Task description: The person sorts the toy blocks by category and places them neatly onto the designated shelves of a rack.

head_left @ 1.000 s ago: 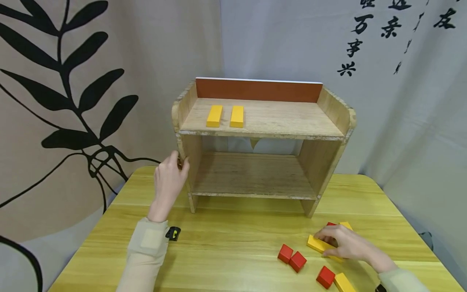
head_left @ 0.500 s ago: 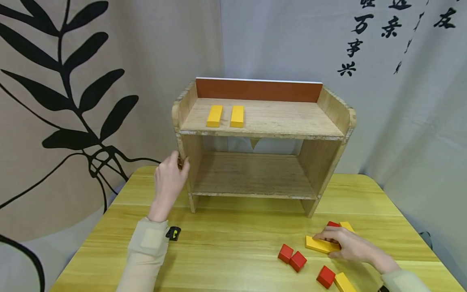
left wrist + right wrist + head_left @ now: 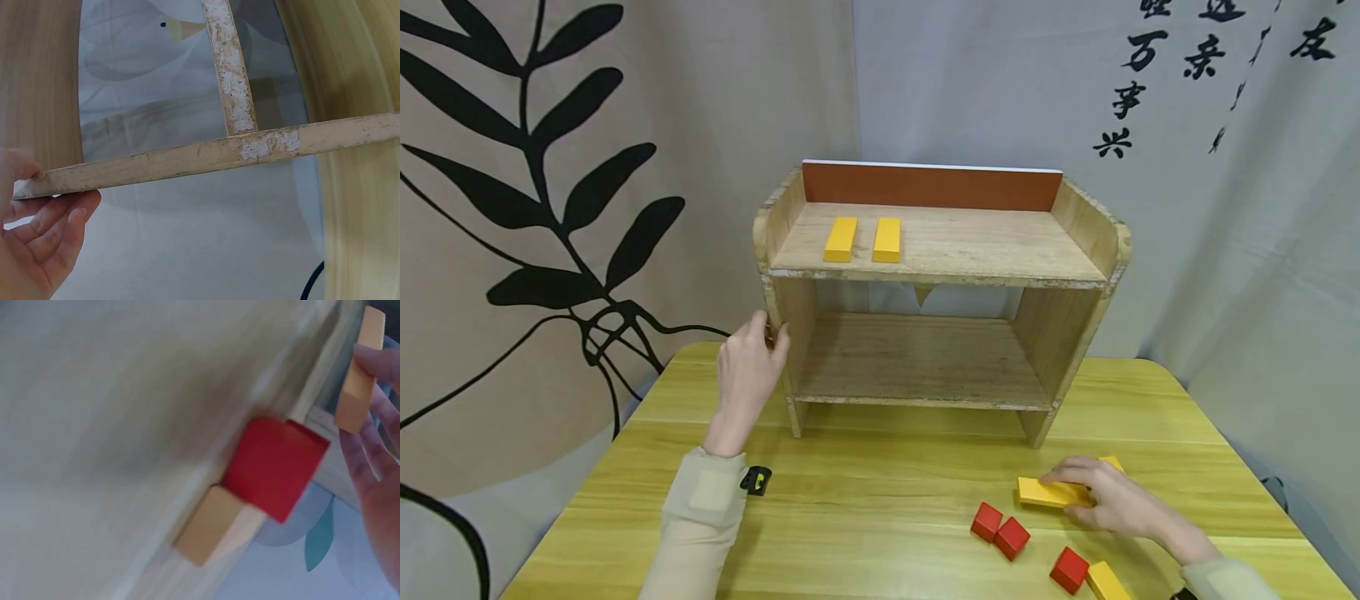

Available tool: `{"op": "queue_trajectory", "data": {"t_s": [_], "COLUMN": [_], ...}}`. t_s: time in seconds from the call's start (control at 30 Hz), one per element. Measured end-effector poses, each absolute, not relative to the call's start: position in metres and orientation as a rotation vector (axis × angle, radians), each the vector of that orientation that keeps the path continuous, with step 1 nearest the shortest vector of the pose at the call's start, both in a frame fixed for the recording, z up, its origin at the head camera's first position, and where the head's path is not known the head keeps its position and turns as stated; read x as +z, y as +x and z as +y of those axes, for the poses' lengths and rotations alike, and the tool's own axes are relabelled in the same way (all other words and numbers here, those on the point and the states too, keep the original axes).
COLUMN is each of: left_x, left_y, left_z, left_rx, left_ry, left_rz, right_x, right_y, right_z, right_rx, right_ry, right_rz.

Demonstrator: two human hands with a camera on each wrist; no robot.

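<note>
My left hand (image 3: pixel 748 371) grips the left side panel of a two-tier wooden shelf (image 3: pixel 925 358); in the left wrist view, thumb and fingers lie on either side of the panel edge (image 3: pixel 169 164). At the right, my right hand (image 3: pixel 1116 504) pinches a yellow rectangular block (image 3: pixel 1037 492) between thumb and fingers. The right wrist view shows this block (image 3: pixel 359 387) held lengthwise, its near end sticking out. Two more yellow blocks, a left one (image 3: pixel 841 239) and a right one (image 3: pixel 887 240), lie side by side on the upper shelf board.
Two red cubes (image 3: pixel 1000 531) lie together on the wooden table (image 3: pixel 865 517). Nearer the front, another red cube (image 3: pixel 1069 570) touches a yellow block (image 3: pixel 1107 581). Behind the right hand a yellow block (image 3: pixel 1111 462) peeks out; a red block (image 3: pixel 275 469) shows in the right wrist view.
My right hand has turned the yellow block more level and shifted it slightly left and away. A red block behind it is now hidden in the head view. The left hand stays put.
</note>
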State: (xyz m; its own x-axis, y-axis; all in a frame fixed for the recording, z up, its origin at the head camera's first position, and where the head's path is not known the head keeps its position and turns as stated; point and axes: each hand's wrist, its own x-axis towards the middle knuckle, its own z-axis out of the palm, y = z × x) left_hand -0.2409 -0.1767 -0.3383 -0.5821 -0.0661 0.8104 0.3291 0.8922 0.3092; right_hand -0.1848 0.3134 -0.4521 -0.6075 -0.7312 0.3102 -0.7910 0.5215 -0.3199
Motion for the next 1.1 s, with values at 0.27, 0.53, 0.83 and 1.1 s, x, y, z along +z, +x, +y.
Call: {"op": "queue_trajectory", "data": {"t_s": [0.27, 0.53, 0.83, 1.1], "left_x": [-0.338, -0.338, -0.339, -0.338], "left_y": [-0.240, -0.240, -0.241, -0.240], "left_z": [-0.176, -0.176, -0.176, -0.176], "left_rx": [-0.547, -0.544, -0.542, -0.540], "left_ry": [-0.189, -0.189, -0.186, -0.177], "left_rz": [-2.142, -2.143, -2.146, -2.150], "right_x": [-0.436, -0.412, -0.381, -0.363], "right_y": [-0.188, -0.194, -0.203, -0.209], "right_z": [0.296, 0.276, 0.257, 0.238], "right_rx": [0.640, 0.666, 0.761, 0.821], "right_ry": [1.244, 1.290, 1.300, 1.301], "right_rz": [-2.498, -2.329, -2.172, -2.015]}}
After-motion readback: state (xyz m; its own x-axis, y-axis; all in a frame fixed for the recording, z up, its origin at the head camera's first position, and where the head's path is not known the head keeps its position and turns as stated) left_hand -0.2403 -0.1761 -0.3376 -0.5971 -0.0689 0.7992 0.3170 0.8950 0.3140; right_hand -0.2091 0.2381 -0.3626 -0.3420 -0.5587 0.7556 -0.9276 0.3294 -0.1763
